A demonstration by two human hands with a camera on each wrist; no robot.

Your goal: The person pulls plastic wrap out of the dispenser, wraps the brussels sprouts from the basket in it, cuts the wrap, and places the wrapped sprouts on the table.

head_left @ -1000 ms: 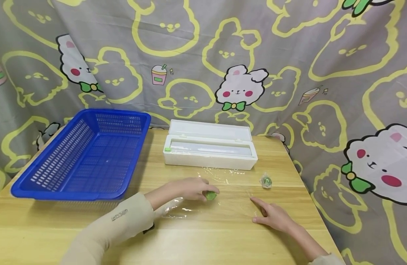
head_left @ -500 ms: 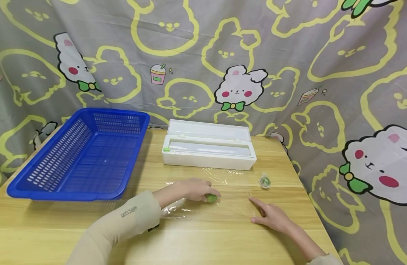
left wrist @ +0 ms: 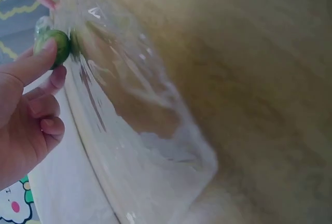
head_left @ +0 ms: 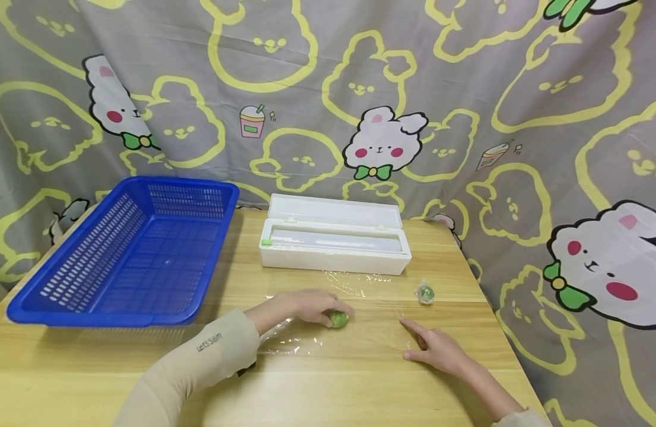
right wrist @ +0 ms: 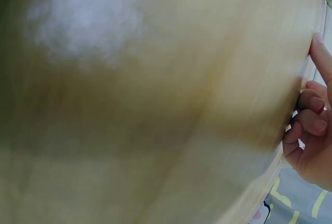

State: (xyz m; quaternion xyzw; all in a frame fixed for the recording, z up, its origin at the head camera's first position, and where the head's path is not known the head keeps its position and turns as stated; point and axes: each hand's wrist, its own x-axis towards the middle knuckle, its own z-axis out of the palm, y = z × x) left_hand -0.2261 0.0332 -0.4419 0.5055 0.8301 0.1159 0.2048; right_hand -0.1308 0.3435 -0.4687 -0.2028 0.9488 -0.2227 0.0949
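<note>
My left hand (head_left: 314, 307) pinches a small green lime (head_left: 338, 319) between thumb and fingers, low over a sheet of cling film (head_left: 296, 345) spread on the table. In the left wrist view the lime (left wrist: 60, 46) is bare, with the clear film (left wrist: 135, 99) lying beside it, glossy and wrinkled. My right hand (head_left: 440, 350) rests at the film's right edge, its index finger and thumb spread apart and touching down there. Its other fingers are curled under in the right wrist view. Beyond that hand lies a second green lime (head_left: 425, 293), wrapped in clear film.
A white cling film box (head_left: 336, 263) stands at the back with its lid up, the roll inside and a green slider at its left end. To the left is a blue plastic basket (head_left: 213, 261). A patterned curtain (head_left: 301, 160) hangs behind the wooden table (head_left: 328, 394).
My left hand has shifted only slightly, the lime staying in its fingers and showing a bit more. The right hand stays at the film's edge. The whole view drifts slightly.
</note>
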